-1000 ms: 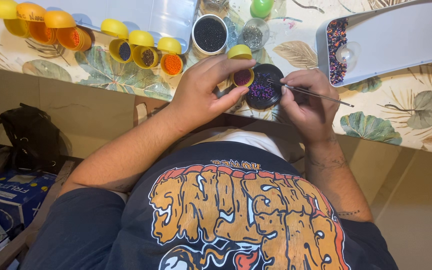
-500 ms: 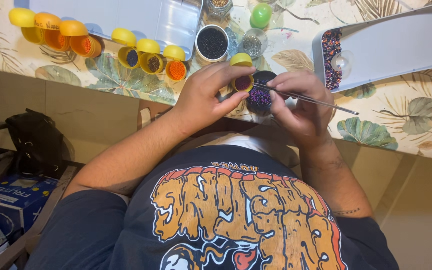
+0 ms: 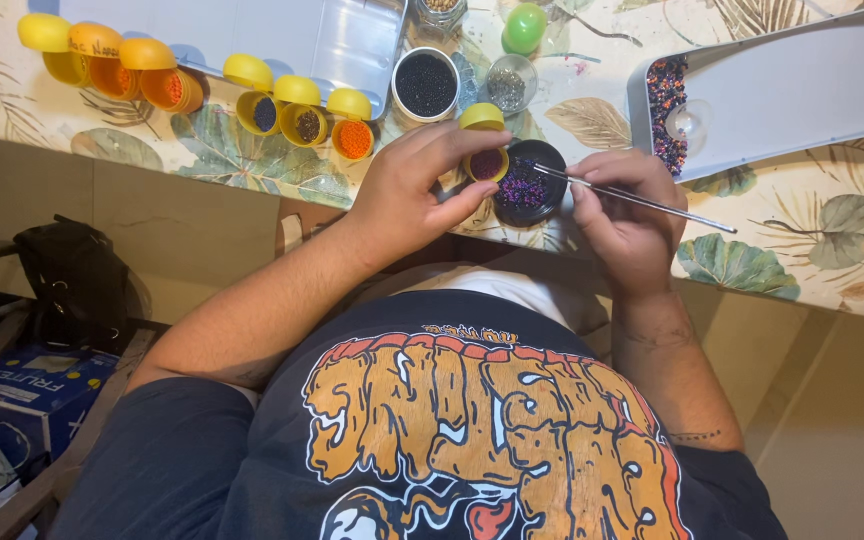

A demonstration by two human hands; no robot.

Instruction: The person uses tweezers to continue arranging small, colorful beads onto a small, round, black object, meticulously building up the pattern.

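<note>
My left hand (image 3: 414, 190) grips a small yellow capsule cup (image 3: 486, 160) holding dark red beads, at the table's near edge. Right beside it sits a black round lid (image 3: 527, 185) filled with purple beads. My right hand (image 3: 627, 215) pinches a long thin needle (image 3: 642, 197), its tip reaching into the purple beads while the other end points right. Both hands hover over the leaf-patterned tablecloth (image 3: 782, 240).
Open yellow and orange capsules with beads (image 3: 297, 110) line the table's left. A white cup of black beads (image 3: 425, 85), a clear jar (image 3: 508, 85), a green capsule (image 3: 524, 27) and two white trays (image 3: 802, 90) lie farther back. A black bag (image 3: 72, 280) and blue box (image 3: 32, 385) sit below.
The view has shifted slightly. My right hand has brought the needle's tip down into the purple beads; my left hand keeps holding the yellow cup.
</note>
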